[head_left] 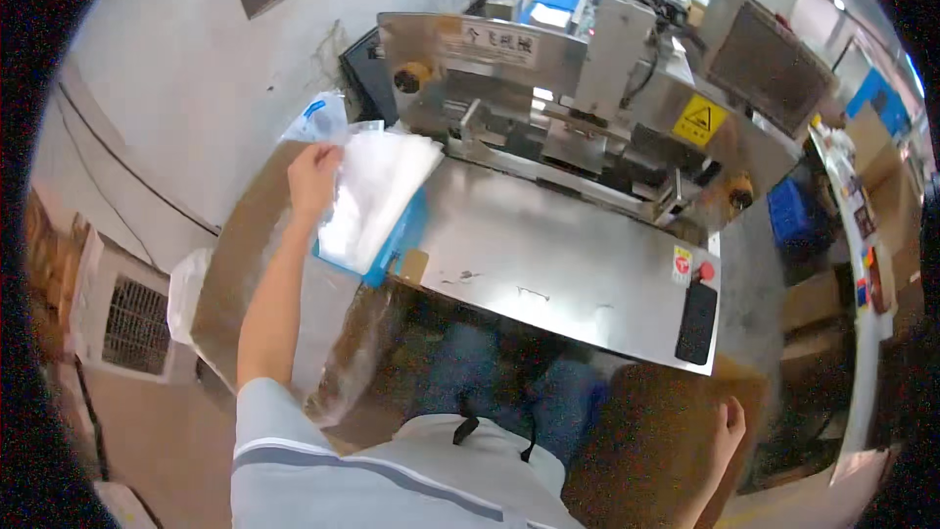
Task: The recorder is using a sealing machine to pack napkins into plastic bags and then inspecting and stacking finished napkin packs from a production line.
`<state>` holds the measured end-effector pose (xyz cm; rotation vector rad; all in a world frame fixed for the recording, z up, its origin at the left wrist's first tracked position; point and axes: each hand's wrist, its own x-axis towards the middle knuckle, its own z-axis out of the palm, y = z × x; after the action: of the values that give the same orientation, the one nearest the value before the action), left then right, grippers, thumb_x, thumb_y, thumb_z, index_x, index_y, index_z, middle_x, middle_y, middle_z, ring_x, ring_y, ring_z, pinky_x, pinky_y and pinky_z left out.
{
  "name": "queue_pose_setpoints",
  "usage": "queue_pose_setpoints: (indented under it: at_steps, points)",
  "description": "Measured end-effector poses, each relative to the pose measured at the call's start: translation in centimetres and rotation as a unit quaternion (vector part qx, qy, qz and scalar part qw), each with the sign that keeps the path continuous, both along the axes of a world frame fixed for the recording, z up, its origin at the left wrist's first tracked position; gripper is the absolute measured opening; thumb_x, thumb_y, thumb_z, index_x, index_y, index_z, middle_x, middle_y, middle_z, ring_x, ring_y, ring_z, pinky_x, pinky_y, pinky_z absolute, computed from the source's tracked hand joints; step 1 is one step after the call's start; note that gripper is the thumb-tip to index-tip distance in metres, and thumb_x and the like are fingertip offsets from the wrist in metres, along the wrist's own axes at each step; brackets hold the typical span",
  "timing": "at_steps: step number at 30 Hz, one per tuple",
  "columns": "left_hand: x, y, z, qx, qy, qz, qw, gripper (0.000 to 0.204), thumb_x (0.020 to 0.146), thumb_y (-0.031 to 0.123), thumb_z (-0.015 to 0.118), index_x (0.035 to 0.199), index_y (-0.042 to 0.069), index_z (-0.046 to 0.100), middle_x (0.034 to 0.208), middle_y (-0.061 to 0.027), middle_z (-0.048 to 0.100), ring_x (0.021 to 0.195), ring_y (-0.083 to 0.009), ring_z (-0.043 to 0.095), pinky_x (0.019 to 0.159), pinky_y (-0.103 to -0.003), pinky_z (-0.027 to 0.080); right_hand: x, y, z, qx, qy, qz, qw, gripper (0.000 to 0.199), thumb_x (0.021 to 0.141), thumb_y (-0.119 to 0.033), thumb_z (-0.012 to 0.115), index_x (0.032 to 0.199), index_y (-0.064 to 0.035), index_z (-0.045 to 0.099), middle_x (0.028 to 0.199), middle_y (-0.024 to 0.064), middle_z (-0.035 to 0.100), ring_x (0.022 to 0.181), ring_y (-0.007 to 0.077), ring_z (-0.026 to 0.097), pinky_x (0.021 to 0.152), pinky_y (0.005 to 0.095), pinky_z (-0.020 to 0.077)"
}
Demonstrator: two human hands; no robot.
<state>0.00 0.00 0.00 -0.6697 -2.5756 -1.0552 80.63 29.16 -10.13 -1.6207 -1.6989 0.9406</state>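
Note:
At the left, my left hand has its fingers closed at the left edge of a stack of white translucent plastic bags. The fingertips are bent down onto the sheets, and how many they grip is hidden. Under the stack shows a bright blue holder, beside the metal table of a machine. Far to the right and low, my right hand hangs over a brown cardboard box. Its thumb and fingers are loosely bent and slightly apart, with nothing visible between them.
A steel machine with a flat metal table stands ahead. A red button and a black phone are at the table's right end. Cardboard lies under the bags. A blue crate stands at the right.

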Motion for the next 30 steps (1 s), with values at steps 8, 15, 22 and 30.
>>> queue_pose_setpoints:
  at_steps: [8,15,22,30]
  points:
    - [13.7,2.3,6.1,0.081,-0.002,-0.310,0.947,0.022,0.093,0.012,0.056,0.108,0.002,0.068,0.098,-0.0154,0.071,0.090,-0.0233,0.070,0.081,-0.033,0.053,-25.3,-6.7,14.1,0.171,0.080,0.170,0.967,0.044,0.085,-0.003,0.065,0.128,0.0019,0.055,0.127,0.0137,0.059,0.115,0.0218,0.057,0.097,0.0336,0.0458]
    - [26.9,3.6,4.2,0.103,-0.161,-0.494,0.848,0.017,0.091,0.016,0.062,0.097,0.001,0.069,0.080,-0.0131,0.070,0.069,-0.0221,0.067,0.063,-0.033,0.051,-36.7,-10.4,15.1,0.086,0.051,0.459,0.883,0.017,0.081,-0.004,0.071,0.096,0.0009,0.065,0.086,0.0120,0.068,0.087,0.0220,0.068,0.076,0.0337,0.0533]
    - [27.3,3.1,0.2,-0.008,-0.414,-0.362,0.835,0.022,0.088,0.022,0.069,0.088,0.000,0.068,0.073,-0.0099,0.067,0.063,-0.0105,0.062,0.059,-0.027,0.049,-36.5,-11.3,12.9,0.378,0.061,0.405,0.830,0.013,0.074,-0.007,0.072,0.086,-0.0079,0.067,0.097,0.0096,0.068,0.095,0.0305,0.065,0.078,0.0390,0.0534]
    - [28.8,5.0,1.2,-0.003,-0.039,-0.591,0.805,0.032,0.085,0.021,0.065,0.116,0.010,0.062,0.107,-0.0118,0.067,0.092,-0.0301,0.066,0.078,-0.040,0.054,-35.4,-11.2,9.6,0.345,-0.015,0.510,0.788,0.010,0.072,-0.008,0.069,0.079,-0.0039,0.063,0.081,0.0133,0.061,0.080,0.0336,0.060,0.076,0.0433,0.0488]
